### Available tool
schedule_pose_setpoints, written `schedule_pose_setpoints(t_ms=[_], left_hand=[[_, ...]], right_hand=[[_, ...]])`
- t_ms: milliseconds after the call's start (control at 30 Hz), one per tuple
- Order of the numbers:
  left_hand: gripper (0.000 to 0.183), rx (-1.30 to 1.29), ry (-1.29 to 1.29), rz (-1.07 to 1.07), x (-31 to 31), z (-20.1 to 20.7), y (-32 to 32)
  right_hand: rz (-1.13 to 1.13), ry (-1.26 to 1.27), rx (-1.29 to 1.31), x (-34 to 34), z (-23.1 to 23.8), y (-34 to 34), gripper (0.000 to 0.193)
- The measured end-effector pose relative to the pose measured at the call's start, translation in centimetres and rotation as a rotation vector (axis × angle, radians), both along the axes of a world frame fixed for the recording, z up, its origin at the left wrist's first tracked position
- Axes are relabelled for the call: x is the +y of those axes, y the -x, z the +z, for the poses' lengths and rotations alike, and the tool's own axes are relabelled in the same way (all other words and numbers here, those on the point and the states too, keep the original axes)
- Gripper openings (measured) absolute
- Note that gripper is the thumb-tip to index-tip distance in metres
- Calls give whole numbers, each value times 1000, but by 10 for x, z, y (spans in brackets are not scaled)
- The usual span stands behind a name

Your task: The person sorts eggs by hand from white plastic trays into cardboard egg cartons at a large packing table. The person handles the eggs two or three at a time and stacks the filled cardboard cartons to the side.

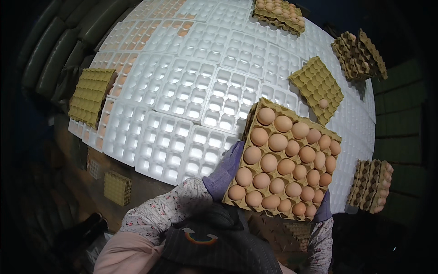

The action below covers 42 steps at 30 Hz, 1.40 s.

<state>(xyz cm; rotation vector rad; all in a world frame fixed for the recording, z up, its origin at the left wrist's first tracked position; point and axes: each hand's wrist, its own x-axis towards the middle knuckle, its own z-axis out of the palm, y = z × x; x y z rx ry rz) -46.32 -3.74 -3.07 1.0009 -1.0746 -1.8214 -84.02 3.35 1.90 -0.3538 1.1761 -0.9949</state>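
Note:
Both my hands, in purple gloves, hold a cardboard egg tray [294, 116] filled with brown eggs [286, 166]. My left hand [228, 170] grips the tray's left side; its fingertips go out of sight beneath. At the lower right corner my right hand [324, 210] supports it, mostly hidden by the tray. The tray is raised in front of me at the near edge of a surface covered with white foam egg cartons [185, 89]. The cartons nearest the tray have bare cups. Just beyond it lies a tilted cardboard tray [317, 82] with one egg in it.
Cartons at the far left hold eggs [148, 32]. An upturned cardboard tray [91, 93] lies on the left edge. Trays with eggs stand at the far edge [278, 20] and right edge [372, 185]. Stacked trays [358, 55] sit far right; another stack [117, 187] rests below the left side.

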Motion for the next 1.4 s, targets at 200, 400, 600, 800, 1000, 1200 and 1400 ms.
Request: schedule_pose_setpoints(t_ms=[200,400,600,800,1000,1200,1400], left_hand=[[48,456,-468,176,-7,29,-72],[51,34,-252,165,-5,-9,-101],[40,-844,529,255,-78,54,-135],[40,-1112,1140,-128,-131,37,-112],[38,-249,306,130,-115,52,-124],[37,-922,602,-102,-90,57,-119],[41,-1082,652,-157,-93,59,-129]], right_hand=[[27,47,134,-32,-45,-94,47],[88,59,346,-42,-70,-91,41],[148,697,1300,-122,30,-153,24],[878,1283,1521,-206,9,-263,33],[424,488,518,-208,58,-265,21],[1288,844,1599,-194,38,-271,27],[880,181,495,-198,75,-252,47]])
